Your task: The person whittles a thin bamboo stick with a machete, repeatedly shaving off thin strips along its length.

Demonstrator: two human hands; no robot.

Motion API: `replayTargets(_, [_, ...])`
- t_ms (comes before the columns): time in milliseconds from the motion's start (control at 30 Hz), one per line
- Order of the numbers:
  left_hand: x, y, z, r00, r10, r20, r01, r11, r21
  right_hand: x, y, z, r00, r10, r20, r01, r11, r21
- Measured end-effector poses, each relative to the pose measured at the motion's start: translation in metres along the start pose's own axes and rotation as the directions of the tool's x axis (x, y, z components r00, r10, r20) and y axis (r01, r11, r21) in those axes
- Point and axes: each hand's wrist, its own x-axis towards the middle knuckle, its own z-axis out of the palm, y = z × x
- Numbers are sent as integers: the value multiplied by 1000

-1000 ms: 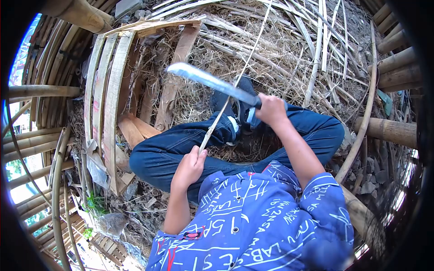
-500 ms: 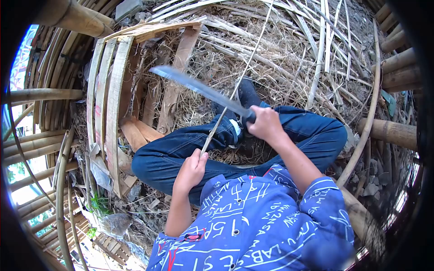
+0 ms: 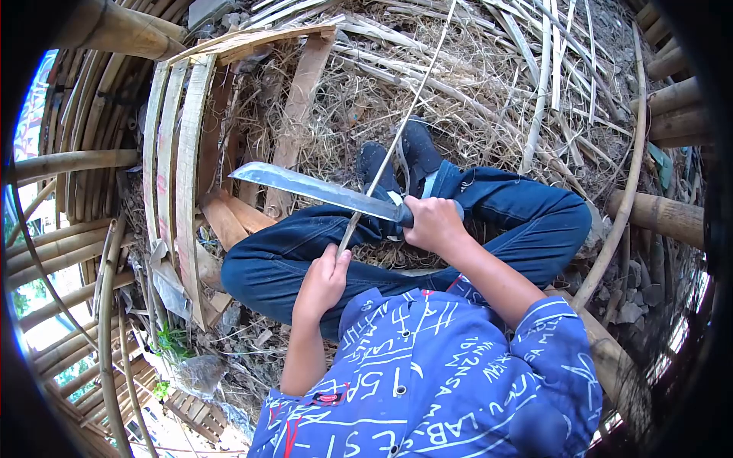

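Observation:
My left hand (image 3: 324, 284) is closed round the near end of a long thin bamboo strip (image 3: 418, 98), which slants up and away between my feet. In my right hand (image 3: 434, 224) is the dark handle of a machete (image 3: 309, 185). Its long blade points left and lies across the strip, a short way beyond my left fingers. Both hands are over my crossed legs, in blue jeans (image 3: 527, 217), and the dark shoes (image 3: 418, 149) are just past the blade.
A wooden slatted crate (image 3: 195, 145) stands at the left. Bamboo shavings (image 3: 336, 114) cover the ground ahead, with several long split strips (image 3: 544, 69) at the upper right. Bamboo poles (image 3: 664, 217) border both sides. Green weeds (image 3: 174, 342) grow at lower left.
The machete has come down along the strip toward me, its blade now flatter and nearer my left hand. My left hand keeps its grip, almost unmoved.

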Motion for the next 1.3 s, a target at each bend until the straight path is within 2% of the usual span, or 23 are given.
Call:
replayTargets(200, [-1, 4, -2, 1000, -22, 14, 21, 1000, 9, 8, 11, 2, 1000, -4, 6, 5, 999, -52])
replayTargets(267, [-3, 3, -2, 999, -28, 19, 28, 1000, -6, 12, 17, -2, 997, 72, -35, -75, 991, -110])
replayTargets(333, [-6, -5, 0, 1000, -18, 16, 18, 1000, 15, 21, 33, -14, 972, 218, -93, -231, 958, -170])
replayTargets(400, [-4, -8, 3, 1000, 11, 0, -11, 999, 45, 31, 56, -22, 968, 199, -152, -216, 971, -107])
replayTargets(467, [0, -4, 4, 998, 61, -9, -60, 996, 67, 35, 60, -26, 974, 175, -146, -197, 969, -151])
replayTargets(500, [-2, -1, 1, 1000, 28, 4, -28, 999, 34, 36, 60, -29, 980, 152, -131, -175, 965, -194])
replayTargets(600, [-3, -1, -1, 1000, -1, 22, 1, 1000, -19, 29, 46, -23, 979, 127, -158, -148, 980, -131])
replayTargets(733, [-3, -3, -2, 999, 32, 8, -32, 999, 1, 11, 15, -3, 999, 20, -31, -21, 999, -45])
replayTargets(867, [-5, -2, -4, 999, 7, 45, -5, 999, -35, 19, 21, 9, 994, 20, -111, -25, 999, -44])
replayTargets(900, [-4, -1, -5, 999, 1, 51, 1, 999, -47, 23, 24, 2, 995, 47, -92, -55, 995, -85])
replayTargets(1033, [-4, -4, 0, 999, 10, 42, -10, 1000, -5, 42, 48, -22, 971, 163, -175, -188, 972, -142])
replayTargets(1133, [-1, -5, 0, 997, 68, 23, -67, 998, -10, 48, 51, -24, 973, 142, -185, -173, 971, -166])
replayTargets(1300, [-4, -9, -1, 999, 34, 29, -33, 999, -14, 45, 46, -20, 985, 118, -128, -134, 982, -130])
